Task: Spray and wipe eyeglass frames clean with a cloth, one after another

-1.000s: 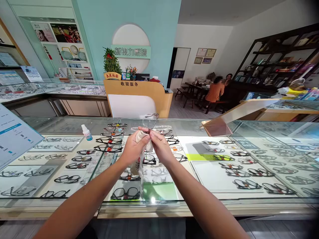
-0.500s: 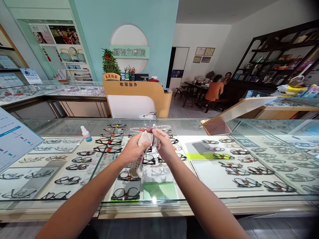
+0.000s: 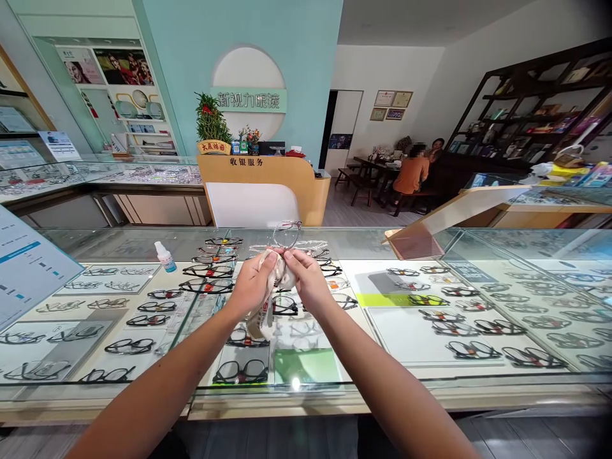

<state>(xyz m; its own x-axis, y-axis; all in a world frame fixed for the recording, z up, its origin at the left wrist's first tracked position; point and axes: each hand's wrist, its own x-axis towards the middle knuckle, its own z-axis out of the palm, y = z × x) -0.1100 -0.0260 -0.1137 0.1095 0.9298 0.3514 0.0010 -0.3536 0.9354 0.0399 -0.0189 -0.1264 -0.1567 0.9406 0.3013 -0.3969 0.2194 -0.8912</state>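
A pair of eyeglasses (image 3: 287, 234) is held up above the glass counter, one round lens rising past my fingertips and the other mostly hidden. My left hand (image 3: 253, 280) is closed on a cream cleaning cloth (image 3: 261, 319) with printed letters, its thumb pressing the cloth near the frame's middle. Fingers of my right hand (image 3: 306, 274) pinch the eyeglasses close beside it. The two hands nearly touch, and the cloth hangs below the left one.
Beneath my hands, a glass showcase (image 3: 296, 398) displays rows of eyeglasses. A small spray bottle (image 3: 165, 257) stands on it to the left, a tilted framed mirror (image 3: 444, 220) to the right. A wooden cashier desk (image 3: 268, 171) is beyond. People sit at a far table.
The eyeglasses have tilted and dipped slightly. My left hand has rolled its thumb upward, bunching the cloth closer to the frame; the right hand has shifted a little left.
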